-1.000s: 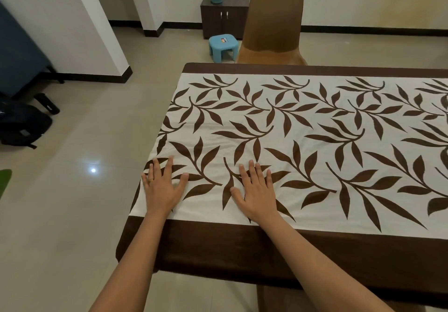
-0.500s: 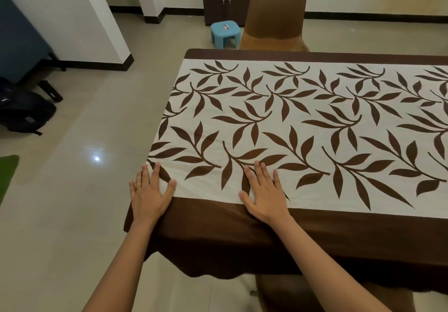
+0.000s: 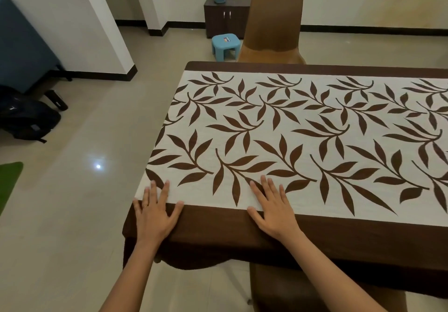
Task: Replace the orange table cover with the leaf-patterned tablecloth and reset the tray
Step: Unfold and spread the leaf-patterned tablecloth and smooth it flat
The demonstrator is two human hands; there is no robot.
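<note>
at the near left corner of the table, the white cotton tablecloth with brown leaves and a dark brown border (image 3: 278,129) is pressed flat by the left hand (image 3: 155,212) and right hand (image 3: 272,208), fingers straight and grasping nothing, seemingly so creases are smoothed out.

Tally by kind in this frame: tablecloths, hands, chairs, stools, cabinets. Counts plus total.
Tablecloths: 1, the leaf-patterned tablecloth
Hands: 2, left hand and right hand, both flat on it
Chairs: 2, far chair and near chair, partly hidden under the table edge
Stools: 1, blue stool
Cabinets: 1, dark cabinet
Total: 7
</note>
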